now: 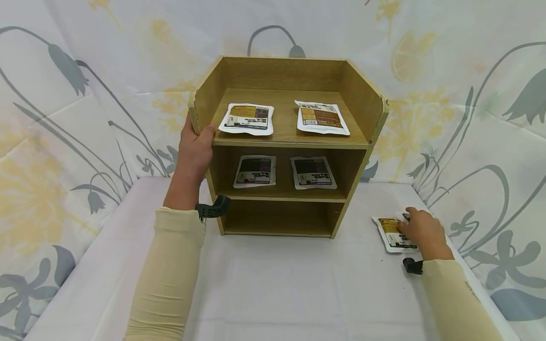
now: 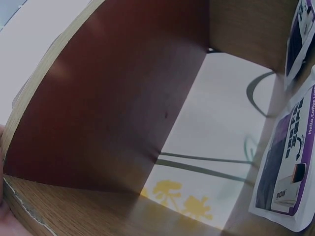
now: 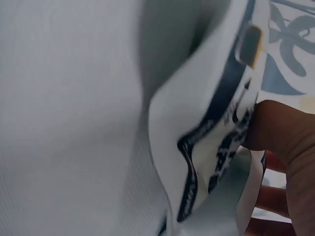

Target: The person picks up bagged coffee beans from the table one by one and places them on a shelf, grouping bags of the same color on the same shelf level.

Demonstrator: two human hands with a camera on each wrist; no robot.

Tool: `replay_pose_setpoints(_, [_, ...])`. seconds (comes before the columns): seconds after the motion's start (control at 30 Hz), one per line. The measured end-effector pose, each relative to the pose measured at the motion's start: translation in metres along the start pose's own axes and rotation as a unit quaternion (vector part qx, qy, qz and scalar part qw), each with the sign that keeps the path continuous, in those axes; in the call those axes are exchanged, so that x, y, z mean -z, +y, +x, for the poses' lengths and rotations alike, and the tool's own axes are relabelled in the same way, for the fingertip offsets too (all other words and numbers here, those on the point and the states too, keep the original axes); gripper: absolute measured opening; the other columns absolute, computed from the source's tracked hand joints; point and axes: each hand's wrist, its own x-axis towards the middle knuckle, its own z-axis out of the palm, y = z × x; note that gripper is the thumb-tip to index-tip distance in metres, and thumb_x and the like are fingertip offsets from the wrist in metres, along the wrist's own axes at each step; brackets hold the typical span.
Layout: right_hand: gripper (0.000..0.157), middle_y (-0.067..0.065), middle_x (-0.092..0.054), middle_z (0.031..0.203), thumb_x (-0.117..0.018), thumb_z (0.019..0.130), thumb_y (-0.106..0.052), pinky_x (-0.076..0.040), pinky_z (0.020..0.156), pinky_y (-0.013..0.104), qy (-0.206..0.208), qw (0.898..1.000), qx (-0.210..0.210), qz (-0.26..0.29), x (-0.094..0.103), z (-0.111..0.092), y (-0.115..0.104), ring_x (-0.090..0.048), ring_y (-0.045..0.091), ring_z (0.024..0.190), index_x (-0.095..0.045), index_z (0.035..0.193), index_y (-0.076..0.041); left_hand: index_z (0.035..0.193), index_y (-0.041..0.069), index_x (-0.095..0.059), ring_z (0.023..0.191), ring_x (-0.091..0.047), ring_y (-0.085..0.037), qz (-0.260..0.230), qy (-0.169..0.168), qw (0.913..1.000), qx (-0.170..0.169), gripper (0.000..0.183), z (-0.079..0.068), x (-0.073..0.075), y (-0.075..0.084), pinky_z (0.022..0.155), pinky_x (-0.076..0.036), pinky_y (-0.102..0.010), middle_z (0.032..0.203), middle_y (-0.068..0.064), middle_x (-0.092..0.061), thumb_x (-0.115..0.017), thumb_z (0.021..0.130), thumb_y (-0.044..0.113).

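Observation:
A wooden shelf unit (image 1: pixel 281 142) stands in the middle. My left hand (image 1: pixel 194 147) grips its left side at the top shelf's front corner; in the left wrist view only a bit of that hand shows at the edge. Far to the right, my right hand (image 1: pixel 422 232) is over flat white pouches on the table. One pouch (image 1: pixel 389 231) with a yellow-brown label shows beside its fingers. In the right wrist view, the thumb lies on a pouch (image 3: pixel 170 118) with fingers behind it, pinching it. Whether it holds one pouch or two, I cannot tell.
Two pouches, left (image 1: pixel 247 119) and right (image 1: pixel 323 118), lie on the top shelf. The middle shelf bears two dark-labelled pouches, left (image 1: pixel 256 171) and right (image 1: pixel 313 173). White cloth covers the table (image 1: pixel 273 284); a flower-patterned curtain (image 1: pixel 106 71) surrounds it.

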Motion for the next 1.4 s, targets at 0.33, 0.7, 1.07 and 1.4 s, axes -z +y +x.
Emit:
replay_pose_setpoints(0.33, [0.056,0.039,-0.051,0.11,-0.063,0.081,-0.015,-0.045,0.07,0.06,0.024,1.0,0.01,-0.015,0.005,-0.006,0.002,-0.054,0.056,0.091,-0.047,0.126,0.016,0.141,0.021,-0.04,0.119,-0.046,-0.022,0.0,0.001,1.0,0.004,0.042,-0.001,0.0,0.002,0.105,-0.035,-0.043,0.132,-0.012,-0.048,-0.044,0.099,0.022])
replay_pose_setpoints(0.7, [0.042,0.039,-0.05,0.114,-0.051,0.086,-0.007,-0.045,0.074,0.063,0.08,0.997,0.004,-0.011,0.003,-0.012,0.008,-0.053,0.056,0.095,-0.049,0.121,0.016,0.141,0.02,-0.041,0.118,-0.047,-0.023,0.004,0.001,1.0,0.001,0.042,0.001,0.0,-0.002,0.105,-0.035,-0.043,0.131,-0.013,-0.048,-0.043,0.099,0.022])
replay_pose_setpoints(1.07, [0.035,0.039,-0.054,0.111,-0.043,0.088,-0.003,-0.045,0.076,0.062,0.104,0.995,-0.002,-0.006,0.01,-0.022,0.015,-0.054,0.055,0.096,-0.052,0.115,0.017,0.142,0.021,-0.04,0.119,-0.046,-0.022,0.004,-0.002,1.0,0.003,0.043,0.0,0.0,0.0,0.105,-0.035,-0.043,0.132,-0.013,-0.048,-0.043,0.099,0.022])
replay_pose_setpoints(1.4, [0.039,0.035,-0.053,0.123,-0.044,0.09,-0.004,-0.045,0.073,0.063,0.133,0.991,-0.005,-0.007,0.029,-0.042,0.0,-0.054,0.055,0.099,-0.05,0.125,0.01,0.143,0.021,-0.039,0.121,-0.046,-0.022,-0.001,-0.001,1.0,0.002,0.045,-0.001,0.0,0.001,0.105,-0.035,-0.042,0.134,-0.012,-0.048,-0.043,0.098,0.021])
